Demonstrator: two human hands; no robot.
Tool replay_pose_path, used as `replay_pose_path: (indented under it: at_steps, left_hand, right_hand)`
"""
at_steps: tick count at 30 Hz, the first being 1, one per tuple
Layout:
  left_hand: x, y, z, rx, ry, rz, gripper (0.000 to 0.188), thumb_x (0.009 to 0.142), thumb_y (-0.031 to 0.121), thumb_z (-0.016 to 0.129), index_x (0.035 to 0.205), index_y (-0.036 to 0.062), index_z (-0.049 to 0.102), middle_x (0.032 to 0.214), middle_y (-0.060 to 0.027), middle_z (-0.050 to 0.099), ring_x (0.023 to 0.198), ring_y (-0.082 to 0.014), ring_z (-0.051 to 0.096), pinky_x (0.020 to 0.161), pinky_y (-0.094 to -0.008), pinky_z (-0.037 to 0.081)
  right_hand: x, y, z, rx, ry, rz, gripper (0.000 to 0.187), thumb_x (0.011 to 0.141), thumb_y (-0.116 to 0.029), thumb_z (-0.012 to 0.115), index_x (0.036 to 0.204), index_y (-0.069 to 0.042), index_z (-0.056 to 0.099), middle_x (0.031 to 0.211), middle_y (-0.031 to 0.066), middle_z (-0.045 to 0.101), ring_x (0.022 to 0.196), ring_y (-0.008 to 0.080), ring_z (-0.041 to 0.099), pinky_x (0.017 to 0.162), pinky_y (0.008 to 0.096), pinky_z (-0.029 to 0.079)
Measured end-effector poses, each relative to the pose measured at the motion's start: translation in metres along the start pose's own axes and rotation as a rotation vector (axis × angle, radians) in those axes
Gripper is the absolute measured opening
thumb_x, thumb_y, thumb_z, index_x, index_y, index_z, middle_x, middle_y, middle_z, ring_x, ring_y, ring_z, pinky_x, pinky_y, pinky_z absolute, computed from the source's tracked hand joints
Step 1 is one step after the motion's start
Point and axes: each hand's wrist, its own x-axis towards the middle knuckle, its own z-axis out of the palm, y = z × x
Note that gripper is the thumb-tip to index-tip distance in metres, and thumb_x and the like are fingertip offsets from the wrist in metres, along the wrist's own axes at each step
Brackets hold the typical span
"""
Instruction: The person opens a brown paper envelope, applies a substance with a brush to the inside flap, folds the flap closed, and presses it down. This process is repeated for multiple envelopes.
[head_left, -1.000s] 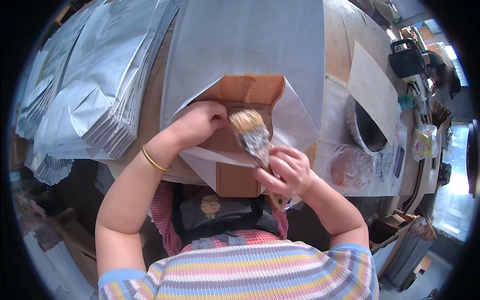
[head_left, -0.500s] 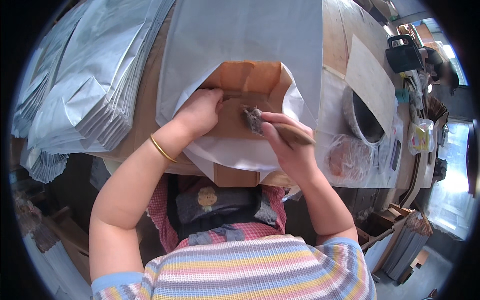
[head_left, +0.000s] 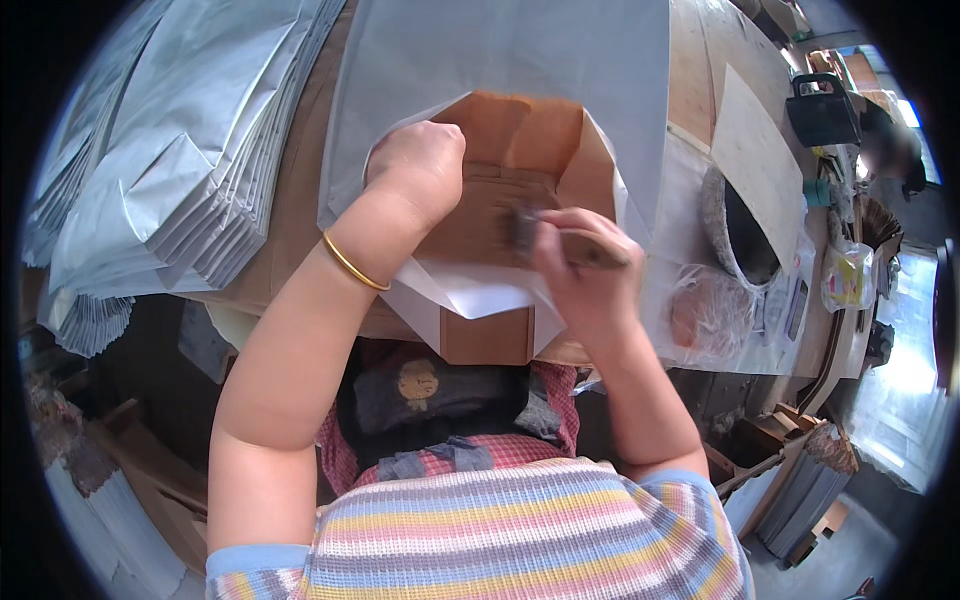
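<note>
A large white paper bag with a brown lining lies in front of me, its near end opened into a wide angular mouth. My left hand is curled closed at the left side of this mouth, and its fingertips are hidden. In my right hand is a brush with a wooden handle. Its dark bristle head, smeared by motion, is over the brown inner paper. A brown flap hangs over the table's front edge.
Stacked silvery-white bags fill the left of the table. To the right stand a round bucket, partly covered by a pale board, and a clear plastic bag. Farther right is a black handled container; a person is behind it.
My left hand has moved up along the mouth's left side, its knuckles now turned upward. The brush has shifted slightly right with my right hand. The whole view has also moved a little.
</note>
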Motion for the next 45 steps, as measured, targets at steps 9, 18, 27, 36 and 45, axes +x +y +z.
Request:
replay_pose_path:
  at_steps: [9,18,27,36,45]
  left_hand:
    - [-0.016,0.032,-0.003,0.354,-0.016,0.071,0.012,0.079,0.009,0.067,0.09,0.006,0.073,0.116,-0.0102,0.061,0.119,-0.026,0.055,0.091,-0.0345,0.052]
    - [-0.023,0.048,0.008,0.483,0.043,0.176,0.018,0.078,0.008,0.068,0.094,0.0022,0.073,0.116,-0.0185,0.062,0.119,-0.032,0.054,0.102,-0.0335,0.044]
    - [-0.056,-0.07,0.076,0.157,0.464,0.13,0.07,0.097,0.037,0.049,0.151,0.0023,0.022,0.153,-0.0219,0.03,0.143,-0.034,0.029,0.117,-0.045,0.021]
    - [-0.091,-0.035,0.081,0.045,0.245,0.27,0.069,0.094,0.031,0.051,0.152,0.0051,0.024,0.158,-0.0209,0.019,0.145,-0.0356,0.021,0.119,-0.0475,0.016]
    - [-0.047,-0.05,0.068,0.087,0.332,0.453,0.072,0.093,0.04,0.05,0.15,0.0021,0.027,0.156,-0.0228,0.022,0.146,-0.0358,0.019,0.12,-0.0456,0.011]
  right_hand:
    - [0.01,0.018,-0.056,0.231,-0.098,0.034,0.015,0.091,-0.015,0.057,0.092,-0.002,0.066,0.093,0.0129,0.069,0.074,0.0262,0.066,0.069,0.0339,0.053]
    - [0.034,0.089,0.034,1.794,0.205,0.348,0.037,0.1,-0.026,0.048,0.126,0.0,0.054,0.116,0.011,0.064,0.107,0.0221,0.061,0.105,0.0402,0.042]
    - [0.035,0.096,0.032,1.85,-0.113,0.29,0.041,0.102,-0.03,0.042,0.13,-0.001,0.05,0.119,0.0134,0.065,0.11,0.0245,0.062,0.111,0.0452,0.037]
    - [0.035,0.103,0.03,1.707,-0.218,0.309,0.034,0.1,-0.022,0.05,0.126,0.001,0.053,0.114,0.0125,0.065,0.105,0.0225,0.064,0.099,0.0426,0.049]
    - [-0.034,0.048,-0.05,0.462,-0.52,0.024,0.022,0.088,-0.015,0.068,0.105,-0.001,0.069,0.1,0.0101,0.068,0.089,0.0206,0.066,0.077,0.0319,0.053]
